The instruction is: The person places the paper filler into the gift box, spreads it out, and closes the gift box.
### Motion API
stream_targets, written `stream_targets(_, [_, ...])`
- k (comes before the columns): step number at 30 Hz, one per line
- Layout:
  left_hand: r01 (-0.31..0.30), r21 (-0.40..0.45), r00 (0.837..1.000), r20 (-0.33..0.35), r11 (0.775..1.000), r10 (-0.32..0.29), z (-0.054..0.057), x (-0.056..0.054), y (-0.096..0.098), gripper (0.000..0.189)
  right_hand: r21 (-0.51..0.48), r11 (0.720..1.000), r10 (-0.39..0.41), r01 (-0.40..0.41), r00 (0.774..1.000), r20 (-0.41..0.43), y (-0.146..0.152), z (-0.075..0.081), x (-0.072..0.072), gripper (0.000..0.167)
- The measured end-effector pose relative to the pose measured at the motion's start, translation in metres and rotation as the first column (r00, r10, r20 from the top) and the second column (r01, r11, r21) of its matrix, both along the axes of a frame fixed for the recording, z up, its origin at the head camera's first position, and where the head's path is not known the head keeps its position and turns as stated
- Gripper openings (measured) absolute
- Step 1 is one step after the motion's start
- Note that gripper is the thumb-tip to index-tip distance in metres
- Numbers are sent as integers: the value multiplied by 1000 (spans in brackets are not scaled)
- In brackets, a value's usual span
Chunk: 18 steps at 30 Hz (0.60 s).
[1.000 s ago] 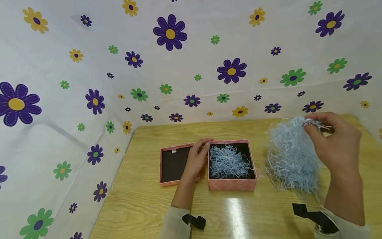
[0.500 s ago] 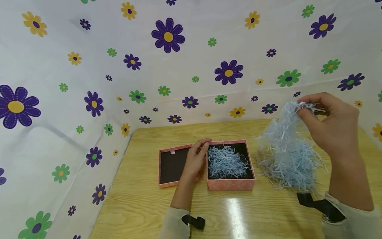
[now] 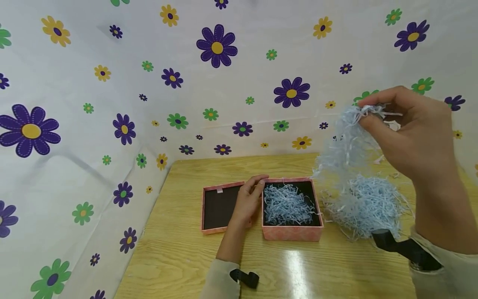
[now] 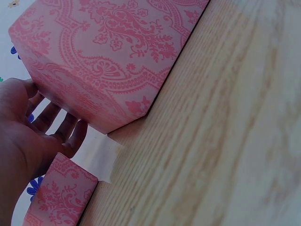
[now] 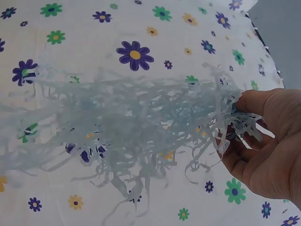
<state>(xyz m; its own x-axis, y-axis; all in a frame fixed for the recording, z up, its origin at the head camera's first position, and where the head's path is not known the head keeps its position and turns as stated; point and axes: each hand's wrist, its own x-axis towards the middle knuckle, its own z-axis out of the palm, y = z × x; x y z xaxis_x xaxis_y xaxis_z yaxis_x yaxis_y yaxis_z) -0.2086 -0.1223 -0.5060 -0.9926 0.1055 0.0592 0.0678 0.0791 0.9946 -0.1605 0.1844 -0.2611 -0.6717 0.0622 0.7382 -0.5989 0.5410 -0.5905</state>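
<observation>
A pink patterned box [image 3: 292, 233] with a dark inside stands on the wooden table, partly filled with blue shredded paper [image 3: 285, 204]. At its left wall my left hand [image 3: 251, 200] rests, fingertips touching the box [image 4: 113, 52] near the far corner. Raised at the right, my right hand [image 3: 414, 128] pinches a clump of pale blue shredded paper [image 3: 349, 137] between thumb and fingers. Loose strands [image 5: 141, 113] trail from that grip in the right wrist view. Under the clump, a larger heap of blue shredded paper [image 3: 377, 205] lies on the table.
The box's lid [image 3: 220, 207] lies left of the box with its dark inside up, partly hidden by my left hand. A flower-print cloth [image 3: 254, 74] hangs behind and to the left of the table [image 3: 168, 257].
My right hand has risen and moved slightly left, pulling the clump of shredded paper up out of the heap. The heap stays on the table. My left hand keeps its place on the box.
</observation>
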Motion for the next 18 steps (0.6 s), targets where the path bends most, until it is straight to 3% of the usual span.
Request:
stream_targets(5, [5, -4, 1000, -11, 1000, -5, 0, 1, 0, 36, 0, 997, 73, -73, 997, -6, -20, 17, 2, 23])
stream_targets(10, [7, -10, 1000, -21, 1000, -7, 1, 1, 0, 34, 18, 990, 140, -141, 990, 15, -40, 24, 4, 25])
stream_targets(18, [0, 6, 1000, 14, 1000, 0, 0, 0, -2, 34, 86, 964, 236, -250, 961, 144, -64, 3, 6, 27])
